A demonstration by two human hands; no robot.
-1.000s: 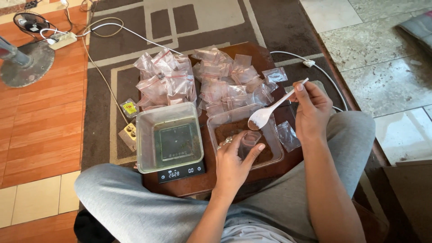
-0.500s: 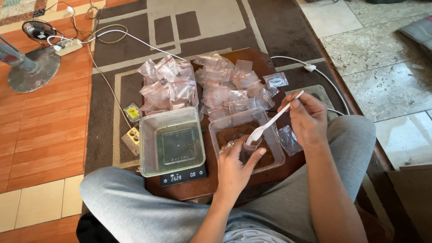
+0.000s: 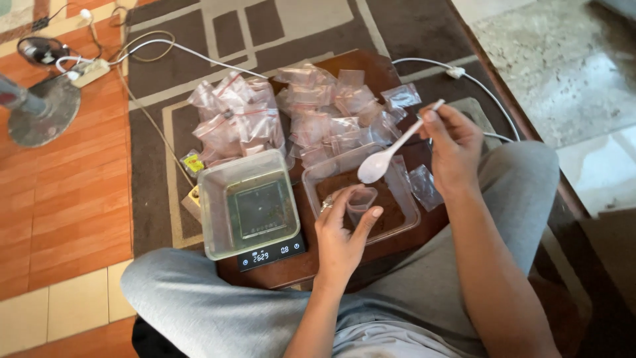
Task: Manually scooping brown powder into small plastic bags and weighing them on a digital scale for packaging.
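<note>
Small clear plastic pouch (image 3: 361, 201) pinched open by left hand (image 3: 341, 232) above brown-powder tub (image 3: 404, 215); white plastic spoon (image 3: 387, 154) gripped by right hand (image 3: 454, 149). Pouch mouth is best kept wide, spoon tipped slowly.

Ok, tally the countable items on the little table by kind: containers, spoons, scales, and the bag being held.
Clear plastic containers: 2 (one on the scale, one with brown powder)
White plastic spoon: 1, in the right hand
Digital scale: 1
Small bag held open by the left hand: 1
Total: 5
</note>
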